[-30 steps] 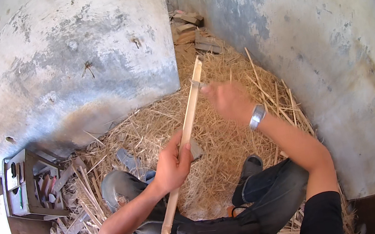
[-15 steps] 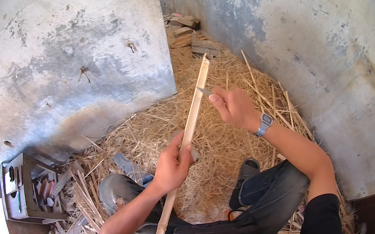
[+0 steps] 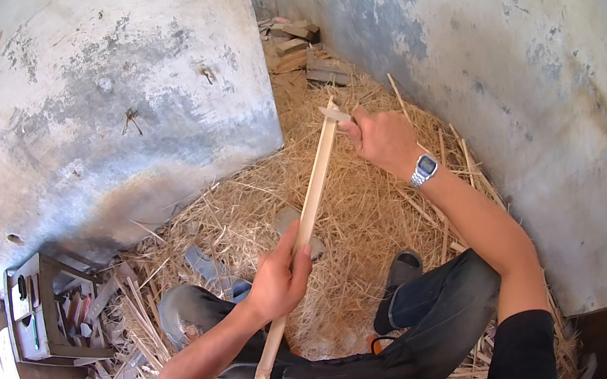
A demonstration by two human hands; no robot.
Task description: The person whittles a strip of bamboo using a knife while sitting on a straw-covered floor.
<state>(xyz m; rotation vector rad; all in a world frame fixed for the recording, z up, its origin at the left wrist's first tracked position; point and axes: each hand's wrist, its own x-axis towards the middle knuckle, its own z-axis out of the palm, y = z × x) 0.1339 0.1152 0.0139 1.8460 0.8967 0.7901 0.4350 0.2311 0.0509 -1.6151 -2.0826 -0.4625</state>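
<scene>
A long split bamboo strip (image 3: 319,173) slants up and away from my lap, its pale hollow side showing. My left hand (image 3: 280,278) is closed around its middle, thumb on the right edge. Close to the far end, my right hand (image 3: 385,140) grips a small knife (image 3: 335,114), whose blade lies across the strip near its tip. The handle is mostly hidden inside the fist. A metal digital watch (image 3: 425,167) sits on my right wrist. The strip's near end passes over my left thigh and out at the lower edge.
Straw-like shavings (image 3: 240,192) cover the floor between my legs. At the left stands a small wooden box (image 3: 64,342) holding tools and scraps. Bricks (image 3: 297,34) lie in the far corner. Worn walls (image 3: 141,80) rise ahead and right, with loose strips (image 3: 469,170) along the right one.
My right hand has moved the knife farther up the strip, from below the tip to nearly its far end. The strip's far end has dipped slightly; my left hand keeps its hold.
</scene>
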